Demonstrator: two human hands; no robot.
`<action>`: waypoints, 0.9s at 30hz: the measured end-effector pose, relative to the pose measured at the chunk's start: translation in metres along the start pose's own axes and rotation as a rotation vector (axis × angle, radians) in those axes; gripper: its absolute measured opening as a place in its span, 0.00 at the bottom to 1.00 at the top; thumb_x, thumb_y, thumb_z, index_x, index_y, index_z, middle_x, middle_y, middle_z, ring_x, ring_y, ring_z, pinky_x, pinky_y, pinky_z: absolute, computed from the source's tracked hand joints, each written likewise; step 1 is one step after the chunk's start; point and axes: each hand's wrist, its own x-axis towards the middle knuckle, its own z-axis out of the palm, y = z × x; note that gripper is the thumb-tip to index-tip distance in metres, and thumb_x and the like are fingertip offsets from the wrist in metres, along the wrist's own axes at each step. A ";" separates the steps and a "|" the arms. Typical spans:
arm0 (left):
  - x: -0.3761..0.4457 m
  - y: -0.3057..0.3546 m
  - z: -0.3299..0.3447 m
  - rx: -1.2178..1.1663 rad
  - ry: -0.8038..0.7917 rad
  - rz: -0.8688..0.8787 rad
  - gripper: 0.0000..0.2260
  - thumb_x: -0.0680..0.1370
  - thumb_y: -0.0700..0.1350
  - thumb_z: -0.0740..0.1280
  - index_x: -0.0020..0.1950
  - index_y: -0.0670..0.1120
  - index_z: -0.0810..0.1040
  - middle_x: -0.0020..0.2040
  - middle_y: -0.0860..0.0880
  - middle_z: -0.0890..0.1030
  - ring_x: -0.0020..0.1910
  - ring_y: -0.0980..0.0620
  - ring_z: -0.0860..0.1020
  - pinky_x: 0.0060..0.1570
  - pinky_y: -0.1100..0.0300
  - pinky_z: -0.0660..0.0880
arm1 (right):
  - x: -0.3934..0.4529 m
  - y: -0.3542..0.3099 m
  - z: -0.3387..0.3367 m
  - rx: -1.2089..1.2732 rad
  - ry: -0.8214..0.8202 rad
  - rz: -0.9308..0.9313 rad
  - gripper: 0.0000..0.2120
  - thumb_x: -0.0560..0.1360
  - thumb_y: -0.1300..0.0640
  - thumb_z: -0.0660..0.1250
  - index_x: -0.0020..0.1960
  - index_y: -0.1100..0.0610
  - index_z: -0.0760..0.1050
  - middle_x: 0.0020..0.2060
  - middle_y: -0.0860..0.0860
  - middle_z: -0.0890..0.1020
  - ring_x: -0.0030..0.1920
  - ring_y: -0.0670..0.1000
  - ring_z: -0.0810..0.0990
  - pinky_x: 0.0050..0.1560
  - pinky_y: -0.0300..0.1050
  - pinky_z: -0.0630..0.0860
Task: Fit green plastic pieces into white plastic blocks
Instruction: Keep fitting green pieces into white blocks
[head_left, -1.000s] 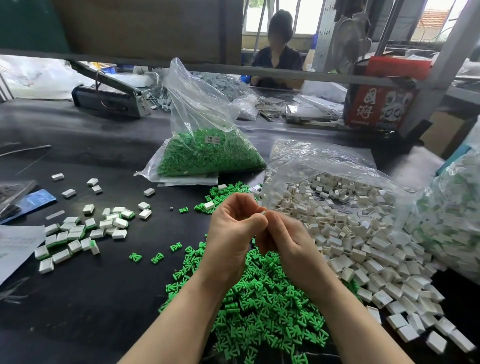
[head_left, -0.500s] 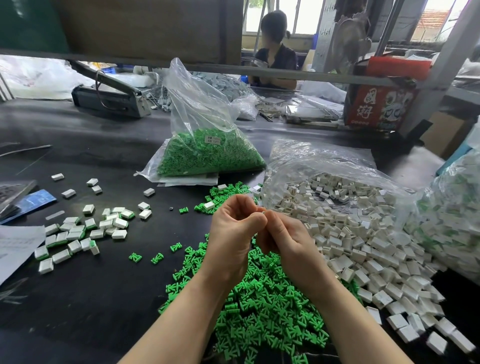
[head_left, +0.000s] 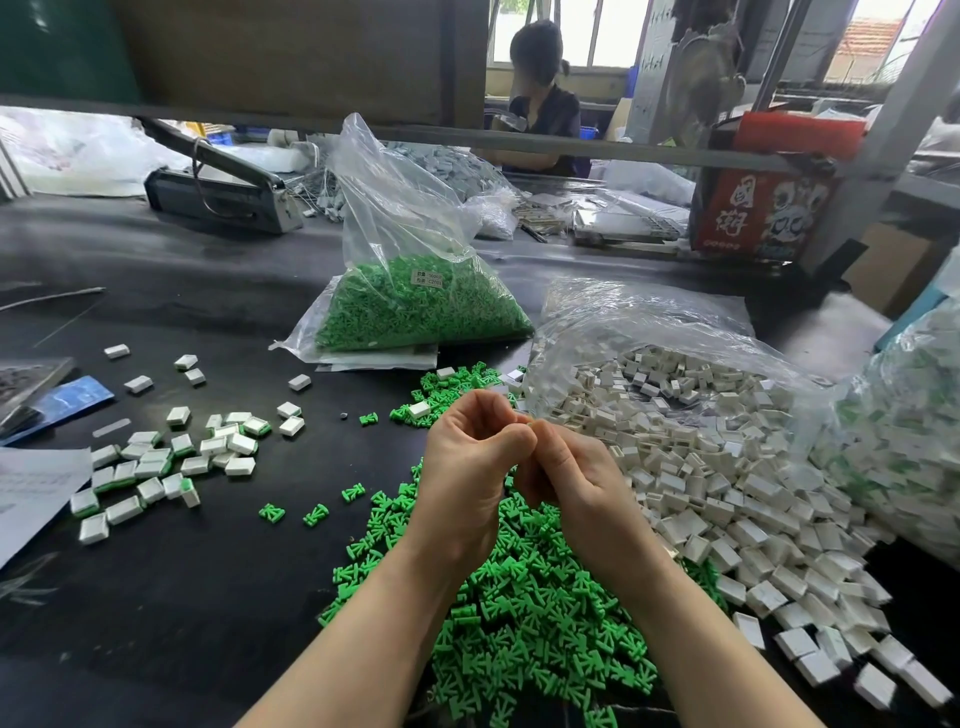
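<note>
My left hand and my right hand meet fingertip to fingertip above the table, fingers curled. They pinch a small white block between them. Only a pale sliver of it shows, and any green piece there is hidden. Below my wrists lies a heap of loose green pieces. To the right, white blocks spill from an open clear bag. A cluster of white blocks with green inserts lies at the left on the black table.
A clear bag of green pieces stands behind my hands, with a smaller green scatter in front of it. Another bag of filled blocks sits at the far right. Paper lies at the left edge. A person sits beyond the table.
My hands stay pressed together in the same spot, with only slight finger movement. The person at the back has shifted a little.
</note>
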 end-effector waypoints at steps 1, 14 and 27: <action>0.000 0.000 0.000 0.000 -0.002 0.000 0.09 0.64 0.31 0.62 0.38 0.43 0.69 0.28 0.47 0.71 0.22 0.51 0.67 0.21 0.62 0.67 | 0.000 0.000 0.000 0.001 0.000 0.001 0.19 0.81 0.51 0.55 0.33 0.52 0.70 0.26 0.45 0.72 0.29 0.41 0.69 0.32 0.33 0.65; 0.000 0.001 -0.002 0.064 0.012 0.036 0.07 0.64 0.33 0.64 0.38 0.43 0.72 0.29 0.46 0.70 0.24 0.49 0.67 0.24 0.59 0.67 | 0.000 0.000 0.003 0.072 0.012 0.062 0.21 0.80 0.48 0.52 0.33 0.56 0.69 0.26 0.45 0.71 0.29 0.43 0.67 0.32 0.36 0.64; 0.003 0.000 -0.013 0.071 -0.086 0.107 0.10 0.70 0.36 0.73 0.50 0.41 0.78 0.34 0.51 0.80 0.32 0.56 0.79 0.38 0.66 0.76 | 0.002 -0.003 -0.001 0.425 0.020 0.259 0.24 0.78 0.42 0.53 0.29 0.52 0.72 0.24 0.47 0.69 0.25 0.44 0.67 0.28 0.34 0.66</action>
